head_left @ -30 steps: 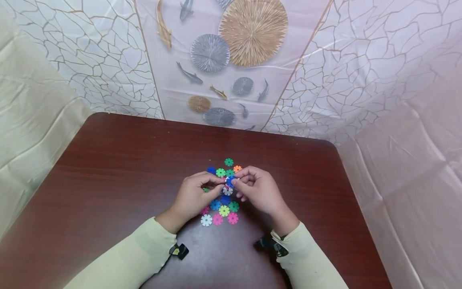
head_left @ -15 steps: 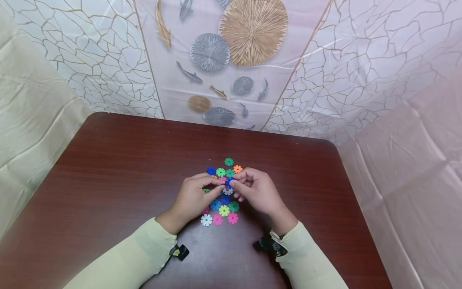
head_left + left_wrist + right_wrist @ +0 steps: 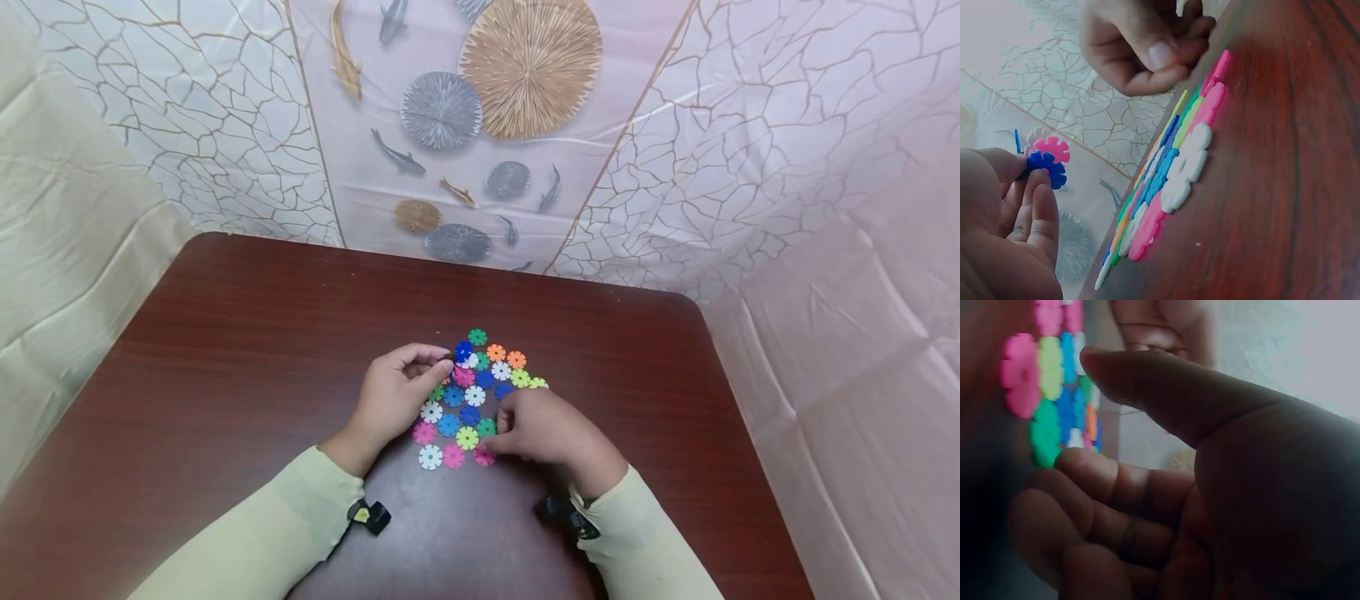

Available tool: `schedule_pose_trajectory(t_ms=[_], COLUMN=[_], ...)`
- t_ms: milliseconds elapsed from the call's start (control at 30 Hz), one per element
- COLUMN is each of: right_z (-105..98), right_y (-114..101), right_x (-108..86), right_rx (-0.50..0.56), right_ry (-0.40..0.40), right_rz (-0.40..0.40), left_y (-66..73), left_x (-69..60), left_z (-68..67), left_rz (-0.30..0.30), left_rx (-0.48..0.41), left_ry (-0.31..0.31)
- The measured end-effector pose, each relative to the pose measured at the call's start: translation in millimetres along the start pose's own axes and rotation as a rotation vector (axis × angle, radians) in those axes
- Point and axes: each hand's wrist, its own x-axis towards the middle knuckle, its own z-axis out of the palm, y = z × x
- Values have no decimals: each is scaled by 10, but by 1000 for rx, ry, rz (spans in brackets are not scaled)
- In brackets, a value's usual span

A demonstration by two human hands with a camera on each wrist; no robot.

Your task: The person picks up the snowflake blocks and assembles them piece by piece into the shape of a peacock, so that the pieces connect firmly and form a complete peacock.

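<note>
Between thumb and fingers, the left hand (image 3: 393, 390) pinches a small cluster of joined notched discs, a blue disc (image 3: 1046, 167) with a pink disc (image 3: 1052, 149) and a white one behind it. In the head view this cluster (image 3: 463, 352) is over the upper left of the loose discs. The right hand (image 3: 551, 429) is over the lower right of the discs, near a pink disc (image 3: 484, 456) and a green disc (image 3: 487, 427). In the right wrist view, nothing shows between the thumb and the bent fingers of the right hand (image 3: 1141, 450).
Flat on the dark red table (image 3: 262, 333) lie several notched discs in white, pink, blue, green, yellow and orange, such as a white disc (image 3: 430, 457) at the near left. Patterned cloth (image 3: 247, 150) hangs behind the table.
The hands have parted. The left hand has moved slightly up and left with the cluster, while the right hand has let go of it and come down and right over the discs.
</note>
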Motion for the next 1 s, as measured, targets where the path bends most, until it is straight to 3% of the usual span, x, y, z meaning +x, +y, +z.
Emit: schedule_pose_trajectory(t_ms=[300,467,667,767,867,1000], right_z=[141,106,20,-44,-109,-147], right_y=[-19,-27,-38,-62,-90,-138], right_x=[61,46,26,-14,-56,-68], right_rx=[-81,-55,18,133,281,452], right_ry=[-17,-47,-52,13,151,344], right_rz=[2,-27,-125,-169,-197,-179], left_y=[-20,-14,-2,-5,-17,-32], left_x=[12,0,-29,-46,-57,-66], left_z=[9,15,30,44,63,77], left_rz=[3,-5,-22,10,91,185], left_rx=[-36,-22,7,50,112,181], left_ry=[-21,-26,-24,-23,-24,-24])
